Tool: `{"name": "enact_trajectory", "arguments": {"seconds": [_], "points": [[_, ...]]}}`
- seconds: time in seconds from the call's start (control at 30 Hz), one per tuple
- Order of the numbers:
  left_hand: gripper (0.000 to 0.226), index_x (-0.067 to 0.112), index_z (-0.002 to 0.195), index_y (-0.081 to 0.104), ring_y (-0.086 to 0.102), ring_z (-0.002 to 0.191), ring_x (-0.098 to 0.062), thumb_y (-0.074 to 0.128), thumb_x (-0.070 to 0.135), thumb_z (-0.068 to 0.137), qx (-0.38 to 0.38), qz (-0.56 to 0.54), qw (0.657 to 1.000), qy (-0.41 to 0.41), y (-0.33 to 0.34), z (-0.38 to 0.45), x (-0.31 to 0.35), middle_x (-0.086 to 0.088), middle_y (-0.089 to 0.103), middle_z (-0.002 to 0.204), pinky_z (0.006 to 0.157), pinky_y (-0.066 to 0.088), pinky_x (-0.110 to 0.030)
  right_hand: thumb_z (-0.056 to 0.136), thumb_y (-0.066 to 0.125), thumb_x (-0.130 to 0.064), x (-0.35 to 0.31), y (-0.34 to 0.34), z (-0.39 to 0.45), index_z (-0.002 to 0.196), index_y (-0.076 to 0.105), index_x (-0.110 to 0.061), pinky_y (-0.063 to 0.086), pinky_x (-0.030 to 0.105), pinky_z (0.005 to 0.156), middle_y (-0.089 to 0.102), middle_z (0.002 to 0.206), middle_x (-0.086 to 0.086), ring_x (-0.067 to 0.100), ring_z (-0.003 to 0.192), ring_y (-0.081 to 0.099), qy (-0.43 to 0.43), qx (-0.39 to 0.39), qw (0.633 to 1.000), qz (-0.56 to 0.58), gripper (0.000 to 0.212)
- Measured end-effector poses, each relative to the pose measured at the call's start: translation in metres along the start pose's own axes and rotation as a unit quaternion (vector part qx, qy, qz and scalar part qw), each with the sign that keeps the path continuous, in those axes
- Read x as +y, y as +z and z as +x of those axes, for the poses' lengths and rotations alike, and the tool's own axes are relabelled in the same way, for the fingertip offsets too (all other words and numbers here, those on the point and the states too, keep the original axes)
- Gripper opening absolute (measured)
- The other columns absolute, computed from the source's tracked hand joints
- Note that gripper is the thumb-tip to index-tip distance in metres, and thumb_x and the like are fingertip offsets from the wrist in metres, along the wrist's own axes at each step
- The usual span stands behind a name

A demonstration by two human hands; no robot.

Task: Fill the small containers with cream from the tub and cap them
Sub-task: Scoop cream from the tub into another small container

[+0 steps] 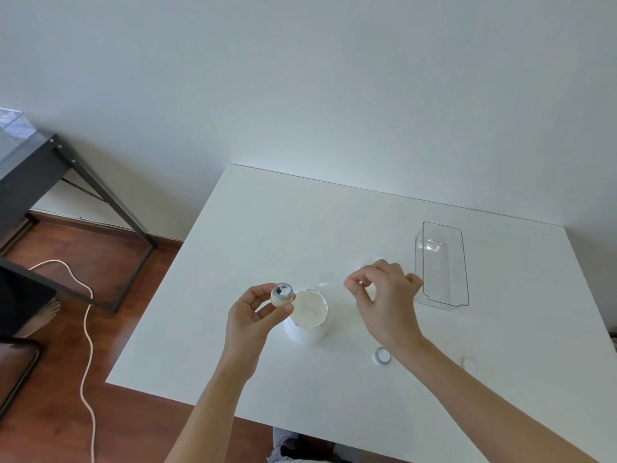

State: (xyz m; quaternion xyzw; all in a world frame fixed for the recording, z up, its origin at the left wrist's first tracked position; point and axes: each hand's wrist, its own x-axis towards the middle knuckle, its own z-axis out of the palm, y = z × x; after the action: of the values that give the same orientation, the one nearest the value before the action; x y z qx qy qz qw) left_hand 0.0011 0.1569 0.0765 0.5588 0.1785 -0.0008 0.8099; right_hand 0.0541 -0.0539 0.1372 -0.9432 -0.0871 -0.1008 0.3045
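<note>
An open white tub [309, 332] of cream stands on the white table [233, 262]. My left hand [253, 315] holds a small round container [282, 294] just left of the tub's rim, its open mouth up with a little cream inside. My right hand [384, 299] hovers right of the tub, thumb and forefinger pinched on a thin clear spatula [329, 285] that points toward the tub. A small cap [382, 355] lies on the table under my right wrist. Another faint clear ring-shaped piece [469, 363] lies further right.
A clear plastic box [442, 264] stands at the right, close behind my right hand. A pale round lid [367, 262] lies behind my right hand. Left of the table are a dark desk frame [100, 195], a white cable [86, 329] on the wooden floor and a bare foot [46, 314].
</note>
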Motion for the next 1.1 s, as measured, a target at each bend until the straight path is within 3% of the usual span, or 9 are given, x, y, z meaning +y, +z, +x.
{"name": "enact_trajectory", "arguments": {"seconds": [0.13,0.27,0.4,0.5,0.7,0.8,0.93,1.1], "points": [[0.038,0.019,0.101,0.072,0.075,0.105,-0.022,0.086,0.013,0.065,0.005,0.004,1.0,-0.006,-0.005,-0.004,0.0,-0.008,0.077,0.112,0.088,0.055,-0.026,0.08,0.074,-0.017,0.001,0.024,0.002,0.068,0.067,-0.021,0.015,0.031,0.07,0.058,0.072,-0.007,0.021,0.074,0.055,-0.084,-0.078,0.986,-0.118,0.015],[0.039,0.017,0.103,0.071,0.075,0.104,-0.022,0.085,0.011,0.066,0.009,0.011,1.0,-0.009,-0.007,-0.006,-0.001,-0.011,0.076,0.112,0.088,0.053,-0.027,0.059,0.081,-0.009,-0.008,0.046,0.01,0.056,0.062,-0.02,0.021,0.032,0.071,0.053,0.062,-0.005,0.021,0.066,0.054,-0.154,-0.144,0.94,-0.267,0.022],[0.038,0.016,0.102,0.071,0.075,0.104,-0.023,0.083,0.007,0.068,0.012,0.009,1.0,-0.007,-0.009,-0.007,-0.001,-0.011,0.077,0.112,0.083,0.057,-0.022,0.085,0.055,-0.006,-0.004,0.069,0.013,0.08,0.063,-0.016,0.012,0.033,0.074,0.049,0.082,-0.002,0.023,0.09,0.046,-0.157,-0.23,0.921,-0.271,0.014],[0.037,0.016,0.101,0.071,0.075,0.103,-0.023,0.083,0.006,0.067,0.016,0.005,1.0,-0.005,-0.01,-0.006,-0.001,-0.009,0.077,0.111,0.08,0.058,-0.021,0.093,0.051,-0.014,-0.003,0.072,0.015,0.084,0.063,-0.017,0.011,0.033,0.071,0.05,0.086,-0.002,0.023,0.091,0.047,-0.105,-0.248,0.935,-0.23,0.016],[0.038,0.017,0.101,0.071,0.075,0.104,-0.023,0.083,0.006,0.066,0.019,0.0,1.0,-0.01,-0.012,-0.004,-0.003,-0.01,0.077,0.112,0.08,0.058,-0.021,0.091,0.056,-0.019,0.006,0.062,0.018,0.078,0.063,-0.021,0.02,0.035,0.075,0.059,0.081,-0.009,0.02,0.088,0.056,0.071,-0.253,0.96,-0.096,0.015],[0.039,0.015,0.103,0.07,0.075,0.104,-0.023,0.083,0.004,0.068,0.02,0.003,1.0,-0.011,-0.011,-0.003,-0.004,-0.012,0.076,0.113,0.082,0.057,-0.022,0.091,0.059,-0.025,0.014,0.053,0.02,0.077,0.066,-0.018,0.024,0.035,0.079,0.053,0.064,-0.015,0.015,0.076,0.055,0.158,-0.249,0.955,-0.043,0.017],[0.036,0.013,0.103,0.069,0.075,0.102,-0.022,0.079,-0.009,0.077,0.014,0.006,1.0,-0.014,-0.011,0.0,-0.006,-0.014,0.076,0.113,0.079,0.058,-0.019,0.09,0.062,-0.028,0.021,0.039,0.021,0.069,0.059,-0.019,0.024,0.035,0.078,0.048,0.058,-0.012,0.013,0.065,0.048,0.237,-0.251,0.938,0.018,0.023],[0.037,0.012,0.104,0.069,0.075,0.102,-0.022,0.08,-0.009,0.076,0.015,0.01,1.0,-0.016,-0.007,0.002,-0.008,-0.014,0.075,0.114,0.079,0.058,-0.02,0.09,0.063,-0.028,0.023,0.018,0.027,0.078,0.065,-0.01,0.033,0.039,0.091,0.054,0.067,-0.005,0.02,0.077,0.057,0.279,-0.245,0.924,0.092,0.021]]}}
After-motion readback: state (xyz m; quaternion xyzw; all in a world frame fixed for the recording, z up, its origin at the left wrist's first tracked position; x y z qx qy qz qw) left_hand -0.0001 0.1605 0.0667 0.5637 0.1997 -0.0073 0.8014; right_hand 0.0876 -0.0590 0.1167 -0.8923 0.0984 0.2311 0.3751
